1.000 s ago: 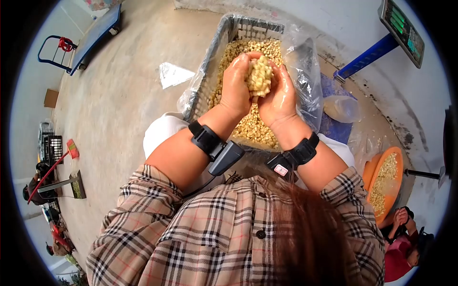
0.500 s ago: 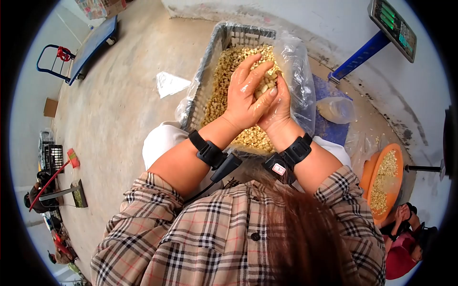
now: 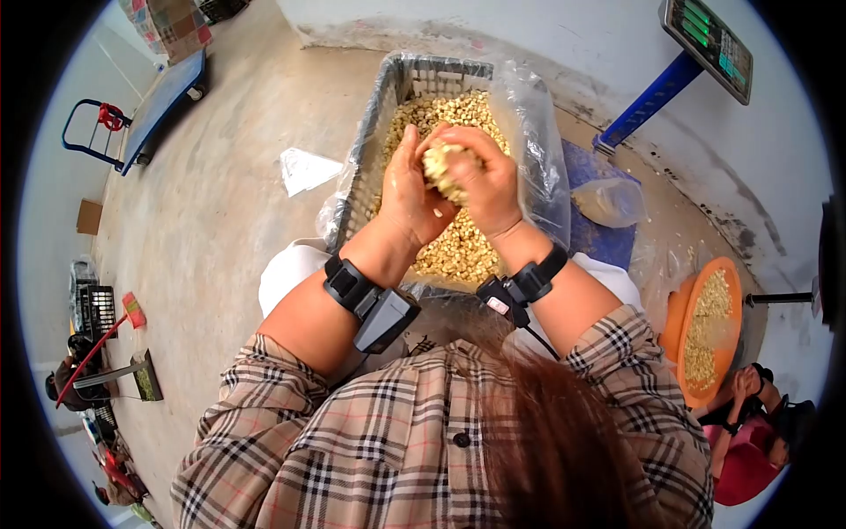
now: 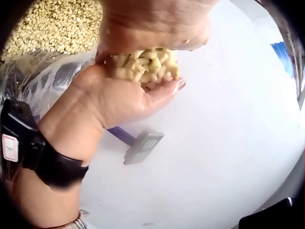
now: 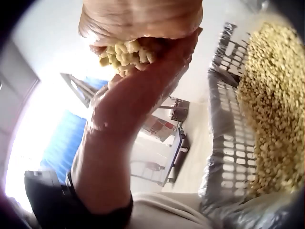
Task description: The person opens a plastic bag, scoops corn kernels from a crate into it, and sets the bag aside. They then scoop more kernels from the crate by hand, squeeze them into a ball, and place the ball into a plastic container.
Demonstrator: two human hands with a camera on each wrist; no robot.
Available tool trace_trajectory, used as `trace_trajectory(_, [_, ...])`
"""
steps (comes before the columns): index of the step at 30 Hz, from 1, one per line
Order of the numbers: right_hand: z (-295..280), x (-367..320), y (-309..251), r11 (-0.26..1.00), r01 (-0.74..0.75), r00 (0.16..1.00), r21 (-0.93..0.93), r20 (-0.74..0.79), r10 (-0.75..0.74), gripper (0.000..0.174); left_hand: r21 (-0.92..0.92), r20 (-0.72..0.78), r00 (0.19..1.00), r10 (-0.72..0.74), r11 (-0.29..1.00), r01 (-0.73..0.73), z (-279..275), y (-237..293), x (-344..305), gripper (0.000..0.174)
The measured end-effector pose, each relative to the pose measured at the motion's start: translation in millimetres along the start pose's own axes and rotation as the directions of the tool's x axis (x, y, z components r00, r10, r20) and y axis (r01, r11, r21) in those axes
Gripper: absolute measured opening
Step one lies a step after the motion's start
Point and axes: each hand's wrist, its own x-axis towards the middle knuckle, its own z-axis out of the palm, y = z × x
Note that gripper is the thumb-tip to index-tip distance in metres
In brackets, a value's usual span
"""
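A wet clump of pale yellow kernels [image 3: 448,169], much like corn, is held between both hands over the crate. My left hand [image 3: 407,196] cups it from the left, palm turned inward. From the right, my right hand [image 3: 492,183] curls over the clump, its fingers blurred. Up close in the left wrist view, kernels [image 4: 147,66] bulge out between the two palms, with the right hand [image 4: 121,98] below. In the right wrist view more kernels [image 5: 126,56] show at the gap above the left hand [image 5: 143,93]. A loose kernel [image 3: 438,212] appears just under the hands.
The plastic-lined crate [image 3: 359,132] is full of loose kernels [image 3: 458,251]. Right of it are a knotted clear bag [image 3: 608,201], a blue-posted scale [image 3: 709,44] and an orange basin [image 3: 727,339] of kernels. A person [image 3: 749,441] sits at the lower right. A blue trolley [image 3: 163,110] stands far left.
The hands have turned about the clump: the left hand lay across the top half a second ago, and now the right hand curls over it. Earlier both hands cupped it side by side.
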Motion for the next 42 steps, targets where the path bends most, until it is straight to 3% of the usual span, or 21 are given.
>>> trace_trajectory(1, [1.9,-3.8,7.3,0.948,0.184,0.983,-0.261,0.022,-0.185,0.024,-0.025,0.050,0.997,-0.064,0.998,0.065,-10.0,1.4,8.0,0.042])
trace_trajectory(2, [5.4,-4.2,3.5,0.795,0.350,0.931,-0.495,0.092,-0.353,0.028,-0.001,0.099,0.995,-0.033,0.999,0.033,-12.6,0.7,9.3,0.042])
trace_trajectory(4, [3.6,-3.8,-6.5,0.711,0.440,0.892,-0.549,0.179,-0.414,0.030,0.041,0.199,0.980,0.024,0.999,-0.033,-17.1,-1.6,11.0,0.040])
trace_trajectory(5, [4.5,-2.9,-13.1,0.664,0.484,0.869,-0.570,0.224,-0.441,0.031,-0.034,0.292,0.956,0.013,0.999,-0.003,-34.8,-3.4,21.3,0.040])
trace_trajectory(8, [10.0,-3.9,-11.3,0.619,0.581,0.805,-0.529,0.259,-0.534,0.024,0.303,0.427,0.889,0.168,0.899,-0.316,-55.0,-9.9,22.9,0.025])
trace_trajectory(9, [10.8,-7.6,-11.8,0.682,0.526,0.847,-0.508,0.240,-0.475,0.025,0.396,0.480,0.854,0.201,0.819,-0.416,-58.8,-10.9,22.7,0.021])
trace_trajectory(15, [4.5,-12.1,-16.5,0.584,0.534,0.835,-0.611,0.274,-0.477,0.020,0.341,0.460,0.868,0.188,0.865,-0.368,-66.7,-8.8,22.6,0.042])
trace_trajectory(17, [2.8,-12.0,-15.2,0.568,0.545,0.825,-0.616,0.276,-0.492,0.018,0.096,0.331,0.944,-0.001,0.995,-0.033,-58.5,-8.4,21.1,0.048])
trace_trajectory(18, [1.9,-11.5,-15.5,0.558,0.552,0.819,-0.620,0.278,-0.502,0.017,-0.045,0.285,0.952,-0.114,0.990,0.132,-41.9,-5.0,12.0,0.051])
trace_trajectory(19, [1.6,-11.4,-15.8,0.549,0.558,0.813,-0.622,0.279,-0.511,0.016,-0.085,0.384,0.894,-0.232,0.955,0.284,-27.0,1.5,-2.9,0.063])
trace_trajectory(23, [4.4,-13.2,-17.5,0.551,0.559,0.809,-0.620,0.261,-0.526,0.015,0.046,0.300,0.941,-0.157,0.988,0.150,-25.1,-0.4,-7.9,0.071])
trace_trajectory(26, [6.3,-17.3,-24.9,0.553,0.548,0.820,-0.627,0.273,-0.503,0.014,0.027,0.427,0.878,-0.215,0.974,0.226,-31.1,-1.0,-8.3,0.064])
trace_trajectory(27, [7.1,-17.8,-26.8,0.539,0.546,0.816,-0.641,0.264,-0.514,0.013,0.065,0.348,0.915,-0.204,0.979,0.194,-29.6,-2.5,-10.1,0.054])
trace_trajectory(30, [6.6,-18.6,-26.4,0.521,0.564,0.803,-0.641,0.281,-0.525,0.012,0.159,0.338,0.918,-0.206,0.974,0.160,-24.8,0.8,-10.6,0.044])
trace_trajectory(31, [6.9,-19.3,-21.4,0.509,0.581,0.789,-0.635,0.285,-0.544,0.012,0.208,0.328,0.927,-0.180,0.971,0.115,-21.5,0.3,-16.1,0.032])
trace_trajectory(34, [7.3,-17.3,-19.6,0.469,0.610,0.762,-0.639,0.310,-0.568,0.012,0.226,0.245,0.965,-0.093,0.973,0.037,-16.4,-3.3,-12.6,0.023])
trace_trajectory(36, [6.9,-13.4,-15.5,0.448,0.628,0.739,-0.636,0.307,-0.599,0.012,0.187,0.383,0.910,-0.158,0.978,0.091,-23.8,0.5,-3.8,0.017])
trace_trajectory(39, [5.6,-10.9,-10.3,0.431,0.651,0.718,-0.624,0.323,-0.617,0.010,0.138,0.457,0.879,-0.141,0.987,0.086,-25.3,0.3,0.8,0.016])
trace_trajectory(42, [7.6,-7.8,-11.3,0.418,0.675,0.699,-0.608,0.344,-0.627,0.008,0.109,0.426,0.899,-0.099,0.992,0.057,-26.1,-2.6,7.3,0.015])
